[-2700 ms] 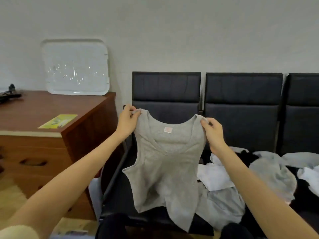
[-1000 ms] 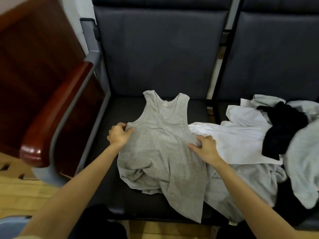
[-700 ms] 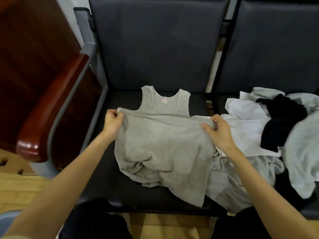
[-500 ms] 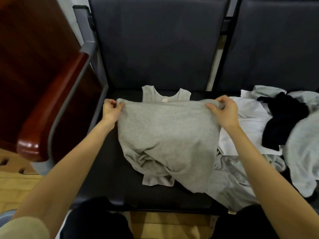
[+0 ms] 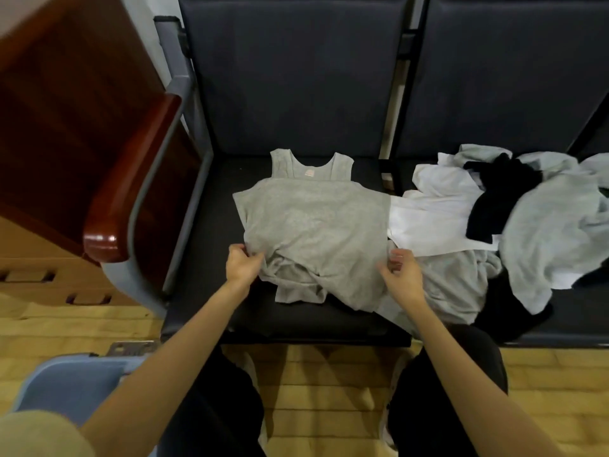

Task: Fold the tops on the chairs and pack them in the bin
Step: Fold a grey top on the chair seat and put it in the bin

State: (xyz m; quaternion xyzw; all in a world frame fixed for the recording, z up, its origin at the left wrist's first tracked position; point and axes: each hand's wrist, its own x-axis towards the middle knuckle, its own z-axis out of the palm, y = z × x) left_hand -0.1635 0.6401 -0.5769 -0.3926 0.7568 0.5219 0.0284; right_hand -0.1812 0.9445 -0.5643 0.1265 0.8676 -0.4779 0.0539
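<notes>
Between both hands [image 5: 243, 265], grey top [image 5: 316, 225]

The blue bin [image 5: 69, 387] is being cut off by the bottom left corner, so only one corner of it is showing, and an arm is covering part of its rim. The bottom of the gray tank top [image 5: 313, 225] is lying bunched up, so its hem is hiding in the folds. The left hand [image 5: 242, 263] is hiding its fingertips in that cloth. The clothes pile [image 5: 527, 225] is running off the right edge. The black top [image 5: 501, 199] is lying half under gray cloth. The pink label [image 5: 309, 173] is too small to read. The wooden cabinet [image 5: 66, 94] is looking blurry.
</notes>
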